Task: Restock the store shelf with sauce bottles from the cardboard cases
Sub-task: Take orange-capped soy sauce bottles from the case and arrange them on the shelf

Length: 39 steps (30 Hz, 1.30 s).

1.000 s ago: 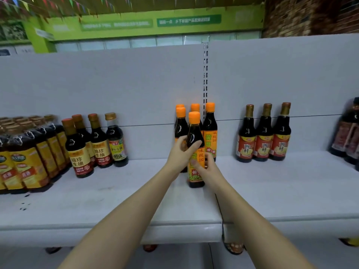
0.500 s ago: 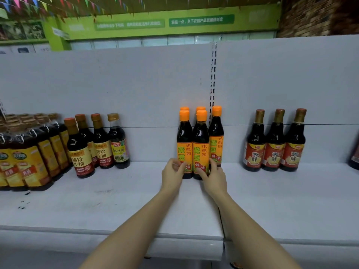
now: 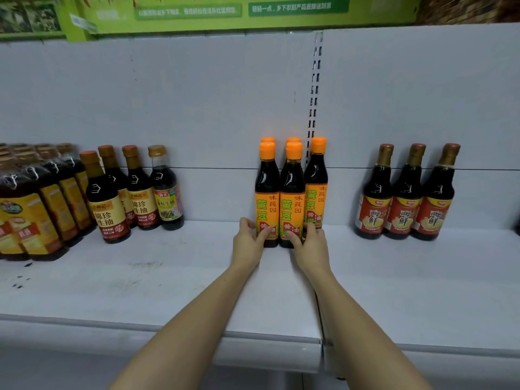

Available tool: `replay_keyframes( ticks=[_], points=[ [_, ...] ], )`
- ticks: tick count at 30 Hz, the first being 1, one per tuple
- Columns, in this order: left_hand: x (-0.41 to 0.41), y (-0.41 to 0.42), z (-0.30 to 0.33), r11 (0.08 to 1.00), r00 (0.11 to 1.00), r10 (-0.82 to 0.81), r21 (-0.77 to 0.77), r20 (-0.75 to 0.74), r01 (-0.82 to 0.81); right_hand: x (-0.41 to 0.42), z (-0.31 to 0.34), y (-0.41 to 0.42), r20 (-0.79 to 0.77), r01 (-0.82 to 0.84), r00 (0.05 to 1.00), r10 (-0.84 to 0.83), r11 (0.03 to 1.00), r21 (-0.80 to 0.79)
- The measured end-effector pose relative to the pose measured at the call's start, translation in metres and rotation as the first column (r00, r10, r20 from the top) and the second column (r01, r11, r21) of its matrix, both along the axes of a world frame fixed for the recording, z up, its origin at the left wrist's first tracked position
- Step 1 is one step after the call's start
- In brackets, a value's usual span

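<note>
The sauce bottles (image 3: 292, 198) are dark and shiny, like glass or plastic, with smooth orange plastic caps (image 3: 293, 150) and glossy paper labels (image 3: 291, 218). The shelf (image 3: 140, 282) is smooth, matt painted metal with a few dark specks. The bottles on the right (image 3: 405, 192) have shiny gold foil tops.

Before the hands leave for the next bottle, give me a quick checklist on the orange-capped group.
1. Front two orange-capped dark sauce bottles upright, side by side: ok.
2. Yellow labels face outward: ok.
3. Left hand off the bottles: not ok, fingers touch the left bottle's base.
4. Right hand off the bottles: not ok, fingers at the base.
5. Room on the white metal shelf in front: ok.
6. Cardboard cases within reach: cannot tell.
</note>
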<state>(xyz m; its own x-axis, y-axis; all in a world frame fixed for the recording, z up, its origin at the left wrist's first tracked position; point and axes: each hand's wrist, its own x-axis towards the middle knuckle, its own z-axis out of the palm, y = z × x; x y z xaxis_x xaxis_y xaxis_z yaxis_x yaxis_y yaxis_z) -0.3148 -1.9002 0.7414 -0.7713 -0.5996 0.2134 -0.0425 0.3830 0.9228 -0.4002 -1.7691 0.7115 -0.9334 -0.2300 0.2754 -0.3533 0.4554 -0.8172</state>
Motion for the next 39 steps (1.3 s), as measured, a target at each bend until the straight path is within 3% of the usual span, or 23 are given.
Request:
replay_keyframes(
  ticks=[11,16,18,21,23,27,31,39],
  points=[
    [-0.001,0.003,-0.001,0.998,0.999,-0.038,-0.041,0.026,0.039,-0.002,-0.008,-0.002,0.002,0.005,1.000,-0.005,1.000,0.024],
    [0.005,0.000,0.002,0.997,0.991,-0.046,-0.048,0.127,0.053,0.007,0.013,0.000,0.077,0.005,0.997,-0.010,0.998,0.063],
    [0.013,-0.004,0.004,0.996,0.989,-0.063,0.070,0.134,0.054,0.012,0.022,0.001,0.173,0.012,0.985,-0.012,1.000,0.002],
    [0.041,-0.012,0.008,0.956,0.994,-0.069,0.290,0.085,0.041,0.034,0.032,-0.001,0.316,0.158,0.944,-0.093,0.969,-0.187],
    [0.070,-0.021,0.012,0.934,0.997,-0.062,0.356,0.049,0.041,0.059,0.038,-0.009,0.383,0.193,0.919,-0.092,0.953,-0.234],
    [0.144,-0.049,0.030,0.936,0.999,-0.026,0.351,0.034,0.012,0.131,0.065,-0.048,0.475,0.046,0.869,0.139,0.933,-0.357],
    [0.239,-0.095,0.039,0.941,0.997,0.076,0.331,0.015,-0.077,0.240,0.089,-0.106,0.407,-0.241,0.829,0.383,0.902,-0.358],
    [0.472,-0.178,-0.048,0.898,0.932,0.316,0.262,0.176,-0.354,0.444,0.008,-0.215,0.559,-0.580,0.578,0.595,0.781,-0.231]
  ],
)
